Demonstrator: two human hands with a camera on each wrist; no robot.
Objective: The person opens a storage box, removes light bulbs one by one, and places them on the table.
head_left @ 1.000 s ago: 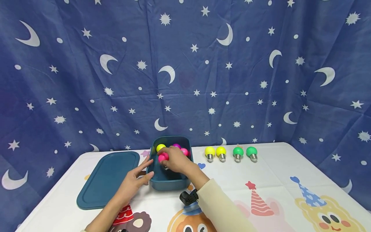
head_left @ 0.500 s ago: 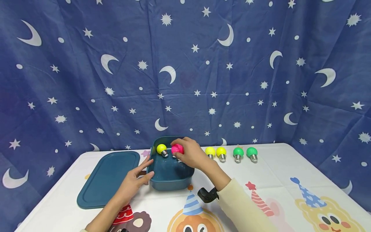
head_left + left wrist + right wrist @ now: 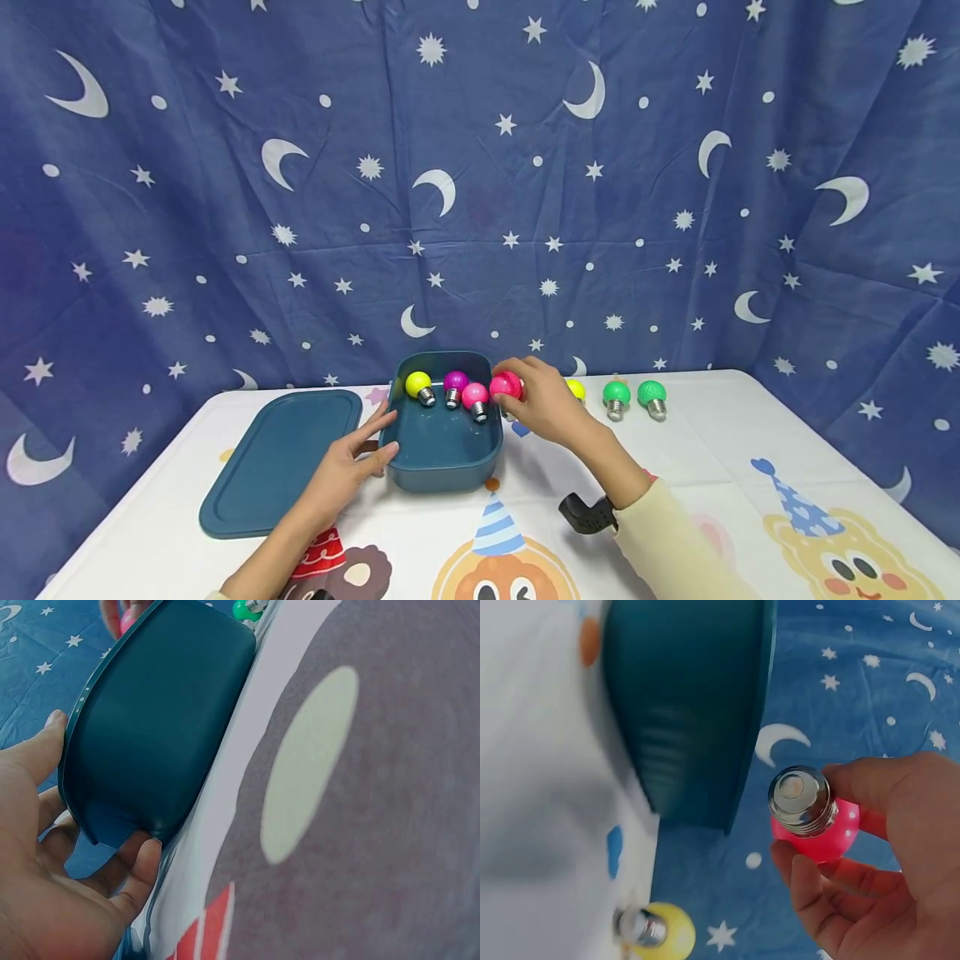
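Note:
My right hand (image 3: 543, 400) pinches a pink light bulb (image 3: 506, 385) just beyond the right rim of a dark teal box (image 3: 442, 478). In the right wrist view, the bulb's silver screw base (image 3: 804, 796) points toward the camera. Inside the box lie a yellow bulb (image 3: 418, 385), a purple bulb (image 3: 455, 382) and another pink bulb (image 3: 476, 395). My left hand (image 3: 341, 475) rests against the box's left end with thumb and fingers spread; the left wrist view shows the thumb at the rim and other fingers bent loosely beside the wall.
Left of the box lies a flat teal lid (image 3: 281, 462). Two green bulbs (image 3: 617, 395) lie in the row to the right. A yellow bulb (image 3: 576, 388) is partly covered by my right hand. A blue star-and-moon curtain (image 3: 480, 208) hangs behind the table.
My right hand has lifted the pink bulb from inside the box and carried it right, past the rim. My left hand has stayed in place.

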